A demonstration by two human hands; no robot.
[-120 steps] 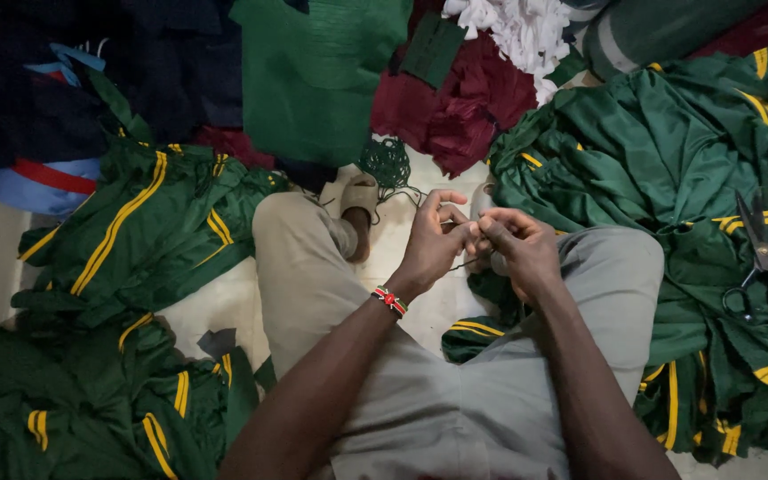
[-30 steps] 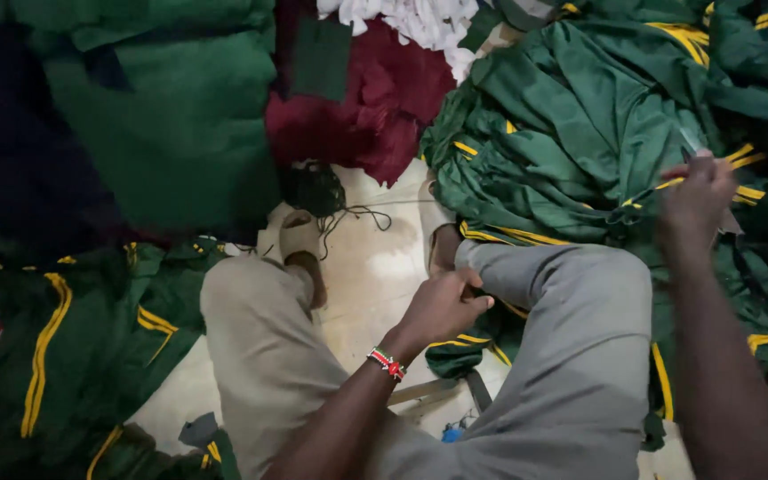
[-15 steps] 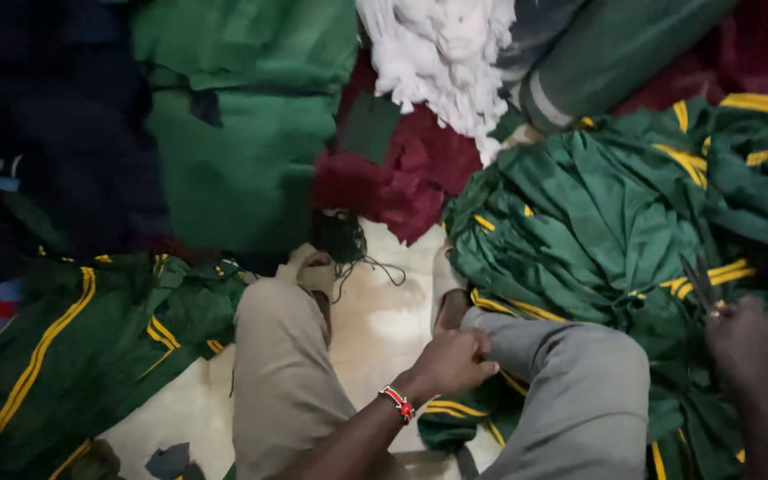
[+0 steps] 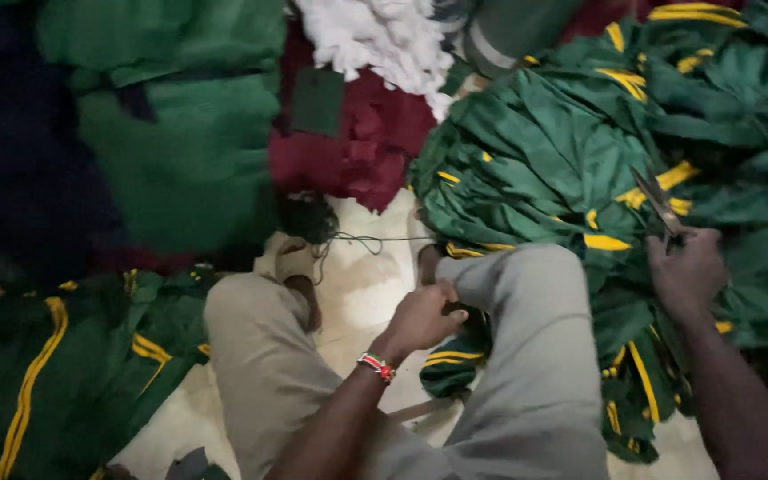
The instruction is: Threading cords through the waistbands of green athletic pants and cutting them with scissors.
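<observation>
Scissors (image 4: pixel 657 204) are up in the right hand (image 4: pixel 688 271), blades sticking out above the fist, sitting right over the big heap of green garments with yellow stripes (image 4: pixel 562 169). That hand is curled tight round the handles. The left hand (image 4: pixel 421 317) is down between the knees, left of that heap, fingers closed on a bit of green-and-yellow fabric (image 4: pixel 448 360) by the grey trouser leg (image 4: pixel 526 356). There's a beaded bracelet (image 4: pixel 376 365) on that wrist. A dark thread (image 4: pixel 375 240) trails across the pale floor (image 4: pixel 366 293) just left of the heap. Maroon cloth (image 4: pixel 348 147) and white scraps (image 4: pixel 375 40) lie further up-left of it.
</observation>
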